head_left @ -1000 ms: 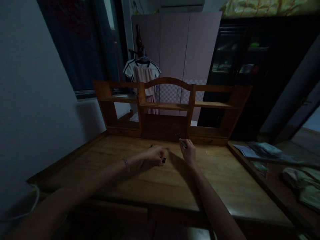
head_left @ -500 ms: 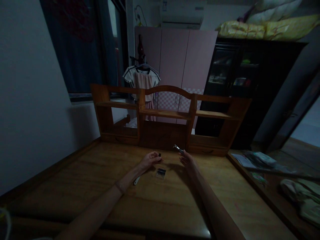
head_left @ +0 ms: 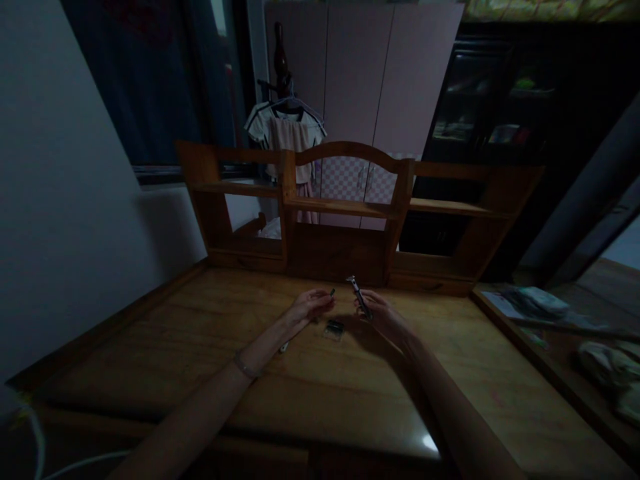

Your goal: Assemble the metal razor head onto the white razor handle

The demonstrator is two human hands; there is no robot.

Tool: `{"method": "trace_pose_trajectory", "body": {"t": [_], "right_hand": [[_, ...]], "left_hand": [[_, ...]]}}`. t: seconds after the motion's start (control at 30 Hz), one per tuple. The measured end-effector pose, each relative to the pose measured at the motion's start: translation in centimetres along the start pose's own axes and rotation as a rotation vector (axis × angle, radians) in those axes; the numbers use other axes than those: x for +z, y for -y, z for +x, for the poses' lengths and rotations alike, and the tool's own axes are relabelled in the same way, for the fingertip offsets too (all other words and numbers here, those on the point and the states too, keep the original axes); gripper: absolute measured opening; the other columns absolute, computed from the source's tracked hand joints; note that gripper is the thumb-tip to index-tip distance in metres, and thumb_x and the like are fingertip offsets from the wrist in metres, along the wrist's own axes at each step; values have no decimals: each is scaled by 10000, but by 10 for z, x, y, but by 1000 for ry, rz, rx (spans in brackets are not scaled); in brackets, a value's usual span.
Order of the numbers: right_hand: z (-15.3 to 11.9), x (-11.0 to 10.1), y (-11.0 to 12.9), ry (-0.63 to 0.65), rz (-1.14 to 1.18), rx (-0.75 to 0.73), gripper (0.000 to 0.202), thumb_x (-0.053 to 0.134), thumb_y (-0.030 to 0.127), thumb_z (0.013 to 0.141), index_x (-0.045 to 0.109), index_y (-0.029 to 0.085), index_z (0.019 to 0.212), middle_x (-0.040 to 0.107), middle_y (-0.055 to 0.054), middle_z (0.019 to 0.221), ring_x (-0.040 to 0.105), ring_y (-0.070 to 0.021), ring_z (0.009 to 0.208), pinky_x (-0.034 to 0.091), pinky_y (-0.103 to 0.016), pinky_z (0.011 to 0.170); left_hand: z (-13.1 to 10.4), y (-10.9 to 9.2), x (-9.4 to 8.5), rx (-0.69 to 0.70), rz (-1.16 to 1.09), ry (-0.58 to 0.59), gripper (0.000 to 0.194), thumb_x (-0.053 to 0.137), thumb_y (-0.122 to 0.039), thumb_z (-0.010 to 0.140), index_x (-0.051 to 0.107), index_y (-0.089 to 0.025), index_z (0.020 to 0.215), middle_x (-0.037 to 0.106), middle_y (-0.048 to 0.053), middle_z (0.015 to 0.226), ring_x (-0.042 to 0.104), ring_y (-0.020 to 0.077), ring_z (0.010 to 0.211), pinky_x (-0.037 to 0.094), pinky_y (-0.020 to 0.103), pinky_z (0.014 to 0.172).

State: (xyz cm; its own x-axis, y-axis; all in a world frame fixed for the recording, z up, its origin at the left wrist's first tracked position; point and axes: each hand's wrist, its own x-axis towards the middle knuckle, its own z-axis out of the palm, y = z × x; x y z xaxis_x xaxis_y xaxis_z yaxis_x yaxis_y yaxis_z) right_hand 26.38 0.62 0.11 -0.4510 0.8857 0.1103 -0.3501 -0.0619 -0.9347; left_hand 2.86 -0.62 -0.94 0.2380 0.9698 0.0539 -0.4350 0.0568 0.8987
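My right hand [head_left: 377,310] is closed around the dark grip of a razor handle [head_left: 361,300], its slim T-shaped metal head pointing up and away from me. To its left, my left hand [head_left: 314,305] pinches a small dark piece [head_left: 333,292], seemingly a razor cartridge, between thumb and fingertips. The two hands are apart, both just above the table. Below and between them lies a small clear plastic case [head_left: 333,330] with dark contents. A pale, slim object [head_left: 284,347] pokes out beside my left wrist, mostly hidden by it.
The wooden tabletop [head_left: 320,393] has a wooden shelf unit [head_left: 345,207] along its far edge. Papers and plastic packets [head_left: 535,303] lie beyond the right edge. A white cable [head_left: 37,440] hangs at the lower left. Clothes [head_left: 287,137] hang behind the shelf.
My view has tilted down. The razor handle has turned more upright in my right hand, showing more of its grip. The small dark piece in my left hand has tilted, and the hands are closer together.
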Motion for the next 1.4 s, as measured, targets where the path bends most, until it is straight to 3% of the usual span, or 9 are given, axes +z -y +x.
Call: {"method": "trace_pose_trajectory", "body": {"t": [0.13,0.27,0.53,0.67,0.87,1.17,1.4], "right_hand": [[5,0,-4,-33,-43,25,293,642,449,782,651,188,914,470,34,636,362,-56,476,302,-193,443],[5,0,-2,-41,-130,69,422,569,583,788,637,174,871,352,58,573,230,-55,440,219,-207,417],[-12,16,10,-8,-407,-9,447,525,594,812,605,161,737,390,41,581,330,-86,513,265,-225,495],[-12,16,8,-31,-563,-15,465,511,610,807,612,161,742,422,35,581,373,-97,536,259,-222,491],[-11,21,7,-63,-771,-72,479,520,622,788,622,159,721,509,17,611,447,-116,574,311,-229,514],[-9,23,10,-52,-832,-150,434,525,573,809,632,166,702,522,13,608,466,-115,575,337,-230,539],[-9,22,11,-32,-820,-126,437,539,574,804,645,166,692,530,6,620,458,-113,583,325,-227,536]], "left_hand": [[0,1,3,-3,-58,-11,401,788,-185,667,628,-130,1030,682,92,995,655,153,863,496,265,817],[4,9,-1,-30,-37,-24,413,776,-141,677,647,-138,1069,674,92,1044,652,132,836,497,250,819],[3,11,0,-15,-51,23,352,722,-169,748,644,-125,1088,669,121,1084,648,179,957,465,316,947],[1,7,6,-26,-32,45,265,690,-194,782,672,-102,1030,673,128,1071,654,164,915,484,284,902],[4,15,3,-53,-33,78,214,702,-199,767,690,-100,956,686,79,868,640,125,755,501,279,801],[-7,8,17,-90,-37,198,224,663,-269,808,690,-82,928,657,83,843,623,154,808,485,360,867],[-9,6,15,-112,8,269,287,678,-287,794,683,-54,961,650,91,864,631,148,780,484,308,832]]}}
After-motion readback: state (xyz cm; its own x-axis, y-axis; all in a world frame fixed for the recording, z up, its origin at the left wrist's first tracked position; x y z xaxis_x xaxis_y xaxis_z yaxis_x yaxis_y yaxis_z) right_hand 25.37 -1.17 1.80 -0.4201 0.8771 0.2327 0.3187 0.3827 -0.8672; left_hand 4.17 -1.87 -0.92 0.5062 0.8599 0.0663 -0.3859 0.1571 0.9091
